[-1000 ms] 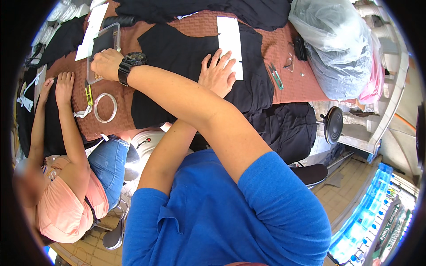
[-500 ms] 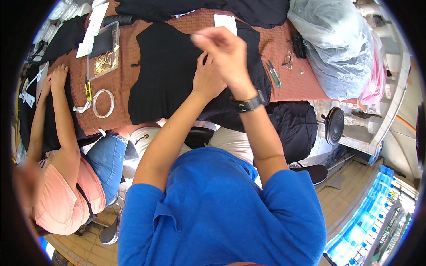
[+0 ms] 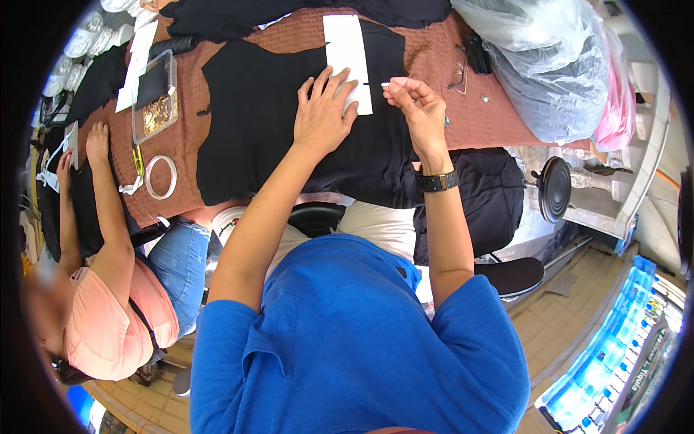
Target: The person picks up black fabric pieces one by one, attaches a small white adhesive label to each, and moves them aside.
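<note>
A black fabric piece (image 3: 267, 123) lies spread on the brown table cover (image 3: 499, 119). A white paper strip (image 3: 345, 50) rests on the fabric. My left hand (image 3: 325, 112) lies flat with fingers spread, pressing the strip's lower end and the fabric. My right hand (image 3: 418, 108), with a black watch on its wrist, hovers just right of the strip and pinches a small white piece (image 3: 385, 85) between thumb and fingertips.
A clear plastic box (image 3: 155, 94) of small gold parts, a tape ring (image 3: 160, 177) and a yellow-handled tool (image 3: 137, 159) lie to the left. Glasses (image 3: 460, 69) and a big plastic bag (image 3: 557, 65) sit on the right. A co-worker in a pink top (image 3: 108, 318) has a hand (image 3: 97, 141) on fabric at far left.
My right hand drew back from the plastic box at the left, crossed over my left arm, and now sits right of the white strip holding the small white piece. The left hand stayed put.
</note>
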{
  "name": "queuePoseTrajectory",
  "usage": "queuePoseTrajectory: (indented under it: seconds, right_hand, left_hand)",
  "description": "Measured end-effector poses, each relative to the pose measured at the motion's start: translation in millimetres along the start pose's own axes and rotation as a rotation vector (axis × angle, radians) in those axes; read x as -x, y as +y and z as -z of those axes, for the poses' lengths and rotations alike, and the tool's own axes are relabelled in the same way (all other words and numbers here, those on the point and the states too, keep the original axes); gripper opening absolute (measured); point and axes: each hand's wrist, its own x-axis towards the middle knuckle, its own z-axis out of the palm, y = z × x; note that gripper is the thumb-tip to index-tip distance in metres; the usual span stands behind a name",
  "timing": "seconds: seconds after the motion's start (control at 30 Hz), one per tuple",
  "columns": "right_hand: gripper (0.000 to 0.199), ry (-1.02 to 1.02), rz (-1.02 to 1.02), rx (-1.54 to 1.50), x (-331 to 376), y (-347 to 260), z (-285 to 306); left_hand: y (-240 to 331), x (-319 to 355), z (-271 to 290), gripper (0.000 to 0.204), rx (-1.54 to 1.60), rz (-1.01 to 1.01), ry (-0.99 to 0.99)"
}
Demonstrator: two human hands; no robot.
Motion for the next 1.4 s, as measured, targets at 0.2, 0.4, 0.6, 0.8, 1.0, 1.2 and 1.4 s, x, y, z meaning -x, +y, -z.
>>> queuePoseTrajectory:
  seconds: [0.2, 0.4, 0.6, 0.8, 1.0, 1.2, 1.4]
  right_hand:
    - [0.016, 0.014, 0.053, 0.044, 0, 2, 5]
    - [0.016, 0.01, 0.12, 0.022, 1, 0, 6]
    - [0.014, 0.006, 0.145, 0.018, 2, -3, 6]
    - [0.013, -0.034, 0.209, -0.019, 3, -2, 12]
    - [0.013, -0.06, 0.189, -0.078, 2, -1, 15]
    - [0.016, -0.078, 0.192, 0.291, -11, 7, 13]
    - [0.027, -0.166, 0.404, 0.748, -41, 23, -3]
  left_hand:
    - [1, -1, 1, 0.04, -0.017, -0.003, -0.009]
    - [2, -1, 0, 0.04, -0.019, -0.01, -0.005]
    - [2, 0, 1, 0.04, -0.019, -0.007, -0.003]
    - [2, -1, 0, 0.04, -0.017, -0.01, -0.004]
    - [1, -1, 0, 0.038, -0.022, -0.008, -0.001]
    - [2, -1, 1, 0.04, -0.012, -0.008, -0.005]
    - [1, -1, 0, 0.04, -0.015, -0.004, -0.016]
